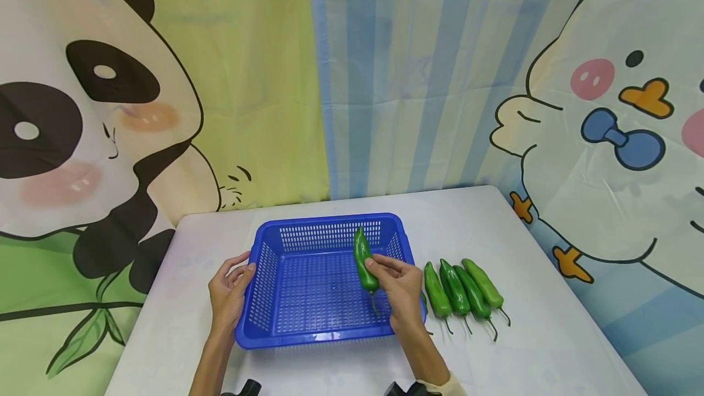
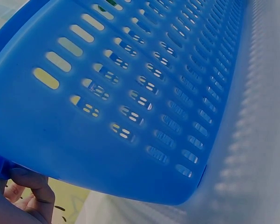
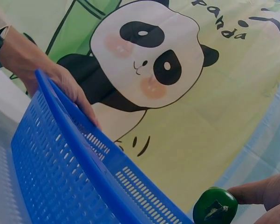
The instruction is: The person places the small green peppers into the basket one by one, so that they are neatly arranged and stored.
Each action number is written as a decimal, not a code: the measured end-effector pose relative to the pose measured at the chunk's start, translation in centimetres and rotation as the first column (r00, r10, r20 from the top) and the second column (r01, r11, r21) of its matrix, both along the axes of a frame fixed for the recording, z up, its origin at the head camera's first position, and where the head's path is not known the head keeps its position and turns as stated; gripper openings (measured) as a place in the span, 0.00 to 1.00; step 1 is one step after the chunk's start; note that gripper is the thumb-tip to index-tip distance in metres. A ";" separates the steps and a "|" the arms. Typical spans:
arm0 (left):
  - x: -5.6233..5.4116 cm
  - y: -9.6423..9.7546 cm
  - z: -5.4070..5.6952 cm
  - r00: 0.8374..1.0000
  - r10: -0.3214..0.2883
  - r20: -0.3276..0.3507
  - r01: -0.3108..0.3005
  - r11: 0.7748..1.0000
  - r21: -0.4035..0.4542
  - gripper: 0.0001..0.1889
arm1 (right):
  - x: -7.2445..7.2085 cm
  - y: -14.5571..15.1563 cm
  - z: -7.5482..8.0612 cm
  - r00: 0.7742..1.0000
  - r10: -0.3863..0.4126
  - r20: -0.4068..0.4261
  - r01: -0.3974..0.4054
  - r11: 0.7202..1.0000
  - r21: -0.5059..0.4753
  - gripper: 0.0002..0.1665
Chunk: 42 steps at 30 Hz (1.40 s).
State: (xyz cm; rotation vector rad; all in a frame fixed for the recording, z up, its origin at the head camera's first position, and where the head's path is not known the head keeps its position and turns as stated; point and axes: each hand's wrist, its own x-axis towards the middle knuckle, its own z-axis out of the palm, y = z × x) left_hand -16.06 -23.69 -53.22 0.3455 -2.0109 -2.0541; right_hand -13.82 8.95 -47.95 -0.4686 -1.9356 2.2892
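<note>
A blue plastic basket (image 1: 308, 340) with slotted walls stands on the table. My left hand (image 1: 230, 292) grips its left rim, thumb at the edge and fingers bent, as the left wrist view shows with the basket's wall (image 2: 84, 154). My right hand (image 1: 400, 286) pinches a green chili pepper (image 1: 363, 258) between thumb and fingers, over the right part of the basket. That pepper points tip away, its stem toward me. In the right wrist view the stem end of the pepper (image 3: 215, 205) faces the camera. Inside, the basket's floor (image 1: 313, 292) shows bare mesh.
Several more green peppers (image 1: 453, 289) lie in a row on the white table (image 1: 550, 335), right of the basket. One is partly hidden behind my right hand. Cartoon curtains (image 1: 264, 78) hang behind the table's back edge.
</note>
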 end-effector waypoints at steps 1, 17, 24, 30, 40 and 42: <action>0.0 0.0 0.0 1.000 0.001 -0.003 -0.001 1.000 0.001 0.20 | 0.0 -0.1 0.0 1.000 -0.001 0.004 0.001 1.000 0.002 0.22; -0.2 0.0 -0.2 1.000 -0.001 -0.017 0.001 0.999 0.035 0.21 | -0.3 -1.6 -0.2 0.998 0.012 0.059 -0.009 0.999 -0.047 0.23; -0.2 0.0 -0.2 1.000 -0.005 -0.026 0.006 0.999 0.047 0.21 | -0.2 -2.3 -0.2 0.997 0.021 0.074 -0.018 0.999 -0.041 0.23; -0.1 -0.1 -0.1 1.000 -0.005 -0.026 0.007 0.999 0.051 0.21 | -0.3 -2.9 -0.4 0.996 0.042 0.074 -0.036 0.997 -0.068 0.23; -0.1 0.0 -0.2 1.000 -0.010 -0.018 0.011 0.999 0.051 0.21 | -0.4 -3.6 -0.8 0.992 0.082 0.094 -0.072 0.992 -0.103 0.25; -0.1 0.0 -0.1 1.000 -0.010 -0.019 0.011 0.999 0.048 0.21 | -0.5 -3.8 -0.8 0.992 0.085 0.098 -0.074 0.991 -0.115 0.25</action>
